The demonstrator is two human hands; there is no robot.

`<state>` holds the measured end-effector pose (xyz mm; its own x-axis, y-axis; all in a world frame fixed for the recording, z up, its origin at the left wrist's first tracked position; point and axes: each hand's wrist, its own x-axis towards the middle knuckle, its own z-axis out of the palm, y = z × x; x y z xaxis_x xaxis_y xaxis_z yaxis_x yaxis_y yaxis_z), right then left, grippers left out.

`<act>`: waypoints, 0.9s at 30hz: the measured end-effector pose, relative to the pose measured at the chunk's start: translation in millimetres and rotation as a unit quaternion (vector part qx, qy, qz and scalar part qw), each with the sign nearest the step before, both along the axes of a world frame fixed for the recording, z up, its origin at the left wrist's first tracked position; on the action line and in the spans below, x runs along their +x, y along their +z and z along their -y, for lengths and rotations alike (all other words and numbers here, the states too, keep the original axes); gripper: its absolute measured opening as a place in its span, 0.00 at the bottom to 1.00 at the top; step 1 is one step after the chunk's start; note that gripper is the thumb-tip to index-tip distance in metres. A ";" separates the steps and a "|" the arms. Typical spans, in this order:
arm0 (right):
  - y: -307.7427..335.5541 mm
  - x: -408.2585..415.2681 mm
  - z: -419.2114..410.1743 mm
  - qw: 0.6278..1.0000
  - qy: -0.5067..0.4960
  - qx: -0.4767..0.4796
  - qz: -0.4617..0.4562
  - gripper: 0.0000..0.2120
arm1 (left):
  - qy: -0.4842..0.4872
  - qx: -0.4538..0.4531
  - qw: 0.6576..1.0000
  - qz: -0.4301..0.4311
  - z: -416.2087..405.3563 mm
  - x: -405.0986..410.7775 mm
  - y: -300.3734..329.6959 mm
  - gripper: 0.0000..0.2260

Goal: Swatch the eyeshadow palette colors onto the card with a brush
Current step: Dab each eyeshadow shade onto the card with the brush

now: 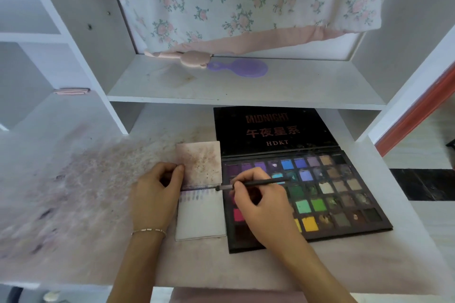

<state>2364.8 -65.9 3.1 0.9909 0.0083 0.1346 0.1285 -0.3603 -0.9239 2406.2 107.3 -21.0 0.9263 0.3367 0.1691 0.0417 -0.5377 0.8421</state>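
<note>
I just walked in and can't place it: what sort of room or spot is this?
Probably a home dressing or vanity nook inside a white shelving unit. A floral garment hangs above, a purple hairbrush lies on the shelf, and an open eyeshadow palette sits on the powder-stained surface below.

head-worn view, angled down, close over desk (344, 265)

1. White shelving unit (73, 61) — open compartments at left, one shelf (246, 91) above the work area.
2. Counter (81, 179) white, stained pinkish-brown on the left.
3. Floral cloth (241, 0) hangs at the back.
4. Right edge — orange-red trim (416, 115), pale floor (423, 145).
</note>
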 end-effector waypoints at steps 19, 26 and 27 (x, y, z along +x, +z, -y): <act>-1.4 6.1 -12.8 0.996 0.050 -0.059 -0.044 0.08 | 0.007 0.020 1.000 0.005 -3.4 0.5 -2.8 0.07; 0.0 6.9 -13.3 0.995 0.055 -0.073 -0.038 0.10 | 0.009 0.024 1.000 0.004 -2.9 -0.2 -1.7 0.08; 0.1 6.9 -13.4 0.995 0.055 -0.073 -0.037 0.10 | 0.009 0.025 1.000 0.003 -2.7 -0.2 -1.5 0.09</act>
<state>2371.7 -52.5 3.2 0.9899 0.1320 0.0508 0.1086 -0.4791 -0.8710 2406.1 110.0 -22.5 0.9191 0.3439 0.1925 0.0458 -0.5784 0.8145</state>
